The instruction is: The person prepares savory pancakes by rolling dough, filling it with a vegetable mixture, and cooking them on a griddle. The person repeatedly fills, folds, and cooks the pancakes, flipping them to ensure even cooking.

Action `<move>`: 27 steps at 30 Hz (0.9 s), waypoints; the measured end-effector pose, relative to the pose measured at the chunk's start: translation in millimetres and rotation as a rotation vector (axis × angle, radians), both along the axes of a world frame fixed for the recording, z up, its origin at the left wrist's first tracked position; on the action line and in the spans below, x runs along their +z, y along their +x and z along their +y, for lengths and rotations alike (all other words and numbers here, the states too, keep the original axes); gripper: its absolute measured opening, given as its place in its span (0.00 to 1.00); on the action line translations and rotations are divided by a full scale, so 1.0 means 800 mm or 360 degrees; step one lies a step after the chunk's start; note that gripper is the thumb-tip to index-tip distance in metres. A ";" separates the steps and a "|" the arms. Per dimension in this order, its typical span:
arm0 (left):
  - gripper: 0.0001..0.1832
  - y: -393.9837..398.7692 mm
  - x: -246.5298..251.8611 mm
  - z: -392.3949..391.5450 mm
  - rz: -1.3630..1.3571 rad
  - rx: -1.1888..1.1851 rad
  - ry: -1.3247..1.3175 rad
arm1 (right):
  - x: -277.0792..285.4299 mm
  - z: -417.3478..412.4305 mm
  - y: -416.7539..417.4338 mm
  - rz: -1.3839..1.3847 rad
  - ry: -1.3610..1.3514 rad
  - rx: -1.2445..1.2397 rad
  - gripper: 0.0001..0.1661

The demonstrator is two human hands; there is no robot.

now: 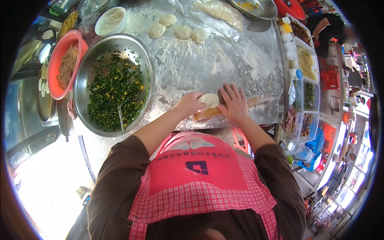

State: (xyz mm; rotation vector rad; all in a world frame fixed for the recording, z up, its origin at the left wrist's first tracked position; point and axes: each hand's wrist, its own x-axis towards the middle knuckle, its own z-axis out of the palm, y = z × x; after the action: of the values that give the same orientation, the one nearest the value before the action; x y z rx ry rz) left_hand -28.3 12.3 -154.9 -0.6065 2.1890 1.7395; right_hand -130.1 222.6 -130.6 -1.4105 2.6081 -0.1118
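Note:
On the floured metal worktop, my left hand [192, 104] pinches the edge of a small flattened round of dough [210, 100]. A wooden rolling pin [207, 114] lies at the near side of that round, its right end blurred. Flat across the pin rests the palm of my right hand [234, 103], its fingers stretched out and not wrapped around it. The hand hides the pin's middle. Farther back sit several dough balls [182, 32]. To the left of my hands stands a wide steel bowl [144, 57] of chopped greens [115, 90] with yellow bits and a spoon [120, 115].
A white plastic scraper [259, 58] lies right of centre on the worktop [216, 63]. Plastic covers more dough [220, 13] at the back. A red basin [53, 69] and a flour bowl [111, 21] stand left. Bottles and food tubs [306, 64] line the right edge; a person [327, 28] is beyond.

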 end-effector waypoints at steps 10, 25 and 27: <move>0.19 0.022 -0.033 -0.009 -0.0181 0.0797 0.0929 | 0.001 0.043 0.033 -0.0092 0.0054 0.0018 0.37; 0.18 0.017 -0.025 0.001 -0.0156 -0.0043 0.0173 | -0.002 0.018 0.014 -0.0028 0.0017 0.0046 0.38; 0.18 -0.031 0.003 0.009 -0.0123 -0.0491 -0.0477 | -0.014 -0.039 -0.025 -0.0010 -0.0098 -0.0033 0.37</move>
State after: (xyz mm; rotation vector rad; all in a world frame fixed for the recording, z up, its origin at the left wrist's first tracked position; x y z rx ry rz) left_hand -52.7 19.3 -152.3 -0.3660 2.3592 1.2285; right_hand -150.0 191.8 -141.5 -1.4009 2.6363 -0.2008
